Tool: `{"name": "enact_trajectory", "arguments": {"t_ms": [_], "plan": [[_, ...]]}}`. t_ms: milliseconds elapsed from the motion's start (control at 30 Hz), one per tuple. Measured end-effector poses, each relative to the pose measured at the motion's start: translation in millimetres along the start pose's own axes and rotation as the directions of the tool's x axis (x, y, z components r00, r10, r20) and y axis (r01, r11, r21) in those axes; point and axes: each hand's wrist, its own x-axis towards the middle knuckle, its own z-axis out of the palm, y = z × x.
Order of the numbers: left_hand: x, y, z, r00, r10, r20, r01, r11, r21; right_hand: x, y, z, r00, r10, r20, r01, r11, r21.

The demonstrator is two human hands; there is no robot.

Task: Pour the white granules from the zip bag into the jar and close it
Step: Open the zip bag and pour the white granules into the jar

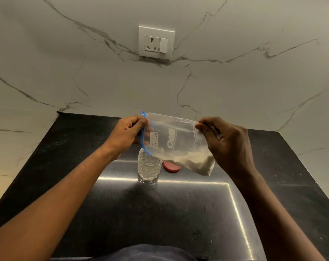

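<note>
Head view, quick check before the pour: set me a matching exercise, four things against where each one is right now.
Things:
1. zip bag
2. jar
3. red lid
4. wall socket

Places:
A. standing open on the black counter
B. fixed to the marble wall
C. held in the air by the left hand and right hand
D. lying on the counter, right of the jar

Pairs: 1-C, 2-A, 3-D, 4-B

zip bag (pixel 175 136): thin clear plastic, crinkly, blue plastic seal strip
label (pixel 153 139): small matt white paper
jar (pixel 149 167): clear, dimpled, shiny
lid (pixel 171 167): matt red
counter (pixel 178 213): polished black stone, speckled, really glossy
wall (pixel 65 63): smooth white marble-look, grey veins
</note>
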Motion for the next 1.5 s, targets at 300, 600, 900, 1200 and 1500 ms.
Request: {"name": "enact_trajectory", "arguments": {"t_ms": [300,600,900,1200,1500], "plan": [[-3.5,-5.0,-7.0,1.000,-0.010,0.004,0.010,1.000,-0.029,9.6,-9.6,-4.0,0.997,-0.047,0.065,0.047,0.999,0.002],[-8.9,-7.8,-6.4,1.000,-0.018,0.014,0.019,0.998,-0.054,17.3,-11.1,-6.2,0.990,-0.060,0.127,0.061,0.998,0.002],[-9.2,-7.8,-5.6,0.999,-0.027,-0.017,0.027,0.999,-0.040,23.6,-14.1,-9.1,0.982,-0.077,0.171,0.080,0.997,-0.010],[-9.5,-6.6,-4.1,0.998,-0.049,-0.045,0.046,0.997,-0.063,32.3,-22.8,-11.2,0.973,-0.098,0.208,0.099,0.995,0.007],[-13.2,-8.4,-3.4,0.997,-0.059,-0.056,0.056,0.997,-0.054,32.1,-29.8,-7.4,0.973,-0.085,0.217,0.092,0.996,-0.020]]}}
